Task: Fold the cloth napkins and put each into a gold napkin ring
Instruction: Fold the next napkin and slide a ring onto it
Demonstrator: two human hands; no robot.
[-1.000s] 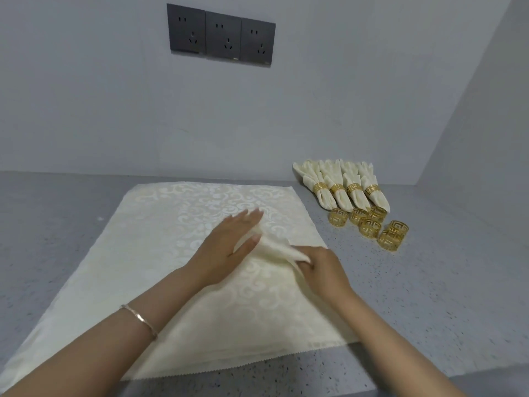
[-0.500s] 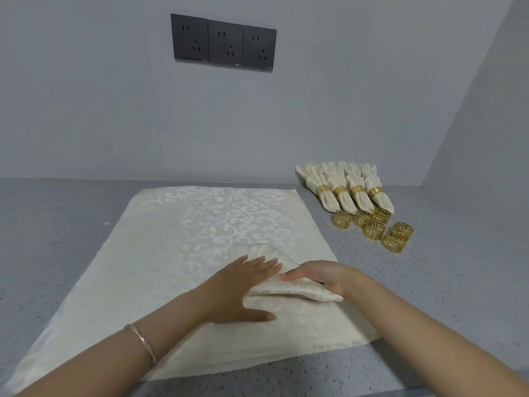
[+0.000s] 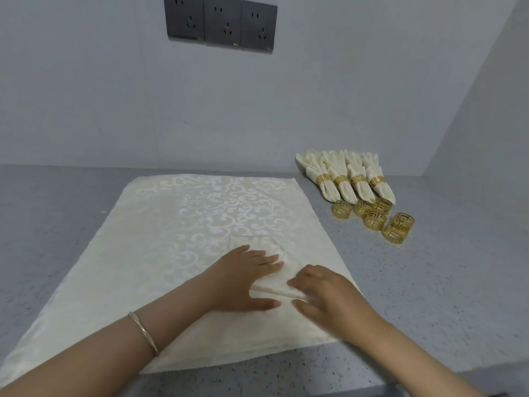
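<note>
From the head view, we saw a napkin (image 3: 183, 253) spread flat across the middle of the counter (image 3: 429, 282). Our left hand (image 3: 243, 279) lay open, palm down, on a small folded napkin piece (image 3: 274, 270) near its right edge. Our right hand (image 3: 329, 299) rested open beside it, fingertips touching the fold. Toward the far right corner lay 4 ringed napkins (image 3: 346, 179), with 6 loose rings (image 3: 375, 219) just in front.
</note>
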